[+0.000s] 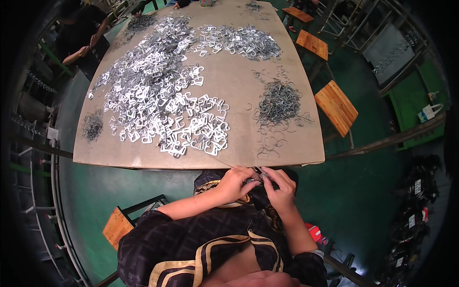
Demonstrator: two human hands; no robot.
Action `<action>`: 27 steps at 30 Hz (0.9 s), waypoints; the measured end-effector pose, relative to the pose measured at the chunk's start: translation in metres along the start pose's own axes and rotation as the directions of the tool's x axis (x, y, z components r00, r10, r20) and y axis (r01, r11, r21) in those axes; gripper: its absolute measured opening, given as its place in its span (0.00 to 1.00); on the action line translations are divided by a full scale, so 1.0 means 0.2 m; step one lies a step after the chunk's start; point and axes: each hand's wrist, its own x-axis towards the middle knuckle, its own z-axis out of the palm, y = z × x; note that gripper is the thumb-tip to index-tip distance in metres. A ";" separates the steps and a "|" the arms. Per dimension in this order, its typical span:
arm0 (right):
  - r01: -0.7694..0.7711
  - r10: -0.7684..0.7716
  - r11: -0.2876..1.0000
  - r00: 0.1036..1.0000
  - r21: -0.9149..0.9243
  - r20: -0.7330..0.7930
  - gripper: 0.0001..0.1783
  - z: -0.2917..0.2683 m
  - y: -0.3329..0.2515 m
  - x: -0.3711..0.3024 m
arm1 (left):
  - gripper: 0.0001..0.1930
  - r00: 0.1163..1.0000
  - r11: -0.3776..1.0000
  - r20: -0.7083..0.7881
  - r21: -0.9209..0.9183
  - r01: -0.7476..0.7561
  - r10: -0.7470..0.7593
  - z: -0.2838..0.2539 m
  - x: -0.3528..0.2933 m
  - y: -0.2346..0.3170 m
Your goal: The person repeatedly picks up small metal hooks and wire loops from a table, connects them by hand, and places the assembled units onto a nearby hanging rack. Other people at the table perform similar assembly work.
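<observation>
Silvery metal piece point(258, 169), just off the table's point(224, 71) near edge, is pinched between left hand point(235, 183) and right hand point(281, 186), presumably for control, with flat hooks point(158, 91) and wire clips point(278, 102) heaped on the table, likely for reach.

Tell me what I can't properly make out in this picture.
In the head view:
- Small metal part: partly covered by the left hand and right hand, too small to trace.
- Lower pieces in the silvery pile: buried under upper ones.
- Container at the table's far end: cut by the top edge.
</observation>
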 end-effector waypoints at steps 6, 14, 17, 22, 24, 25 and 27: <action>-0.045 0.046 0.999 0.998 0.029 -0.049 0.17 -0.04 0.03 -0.05 | 0.17 0.974 0.975 -0.200 0.212 -0.065 0.109 -0.12 0.01 -0.07; -0.128 0.133 0.990 0.987 0.058 -0.094 0.18 -0.09 0.06 -0.09 | 0.35 0.952 0.620 -0.269 0.726 0.299 -0.144 -0.11 0.05 -0.45; -0.153 0.158 0.987 0.983 0.056 -0.090 0.19 -0.10 0.06 -0.09 | 0.32 0.981 0.729 -0.173 0.660 0.181 -0.086 -0.05 0.12 -0.44; -0.156 0.161 0.986 0.981 0.051 -0.112 0.21 -0.11 0.06 -0.11 | 0.18 0.989 0.773 -0.100 0.634 -0.022 0.110 -0.03 0.27 -0.36; -0.162 0.166 0.986 0.980 0.044 -0.113 0.21 -0.12 0.06 -0.12 | 0.13 0.971 0.735 0.000 0.654 -0.180 0.238 -0.06 0.36 -0.34; -0.164 0.168 0.986 0.980 0.042 -0.110 0.21 -0.12 0.06 -0.12 | 0.13 0.960 0.735 0.070 0.629 -0.253 0.271 -0.05 0.40 -0.35; -0.168 0.171 0.985 0.980 0.038 -0.104 0.22 -0.12 0.06 -0.13 | 0.12 0.907 0.636 0.205 0.657 -0.406 0.367 -0.04 0.49 -0.36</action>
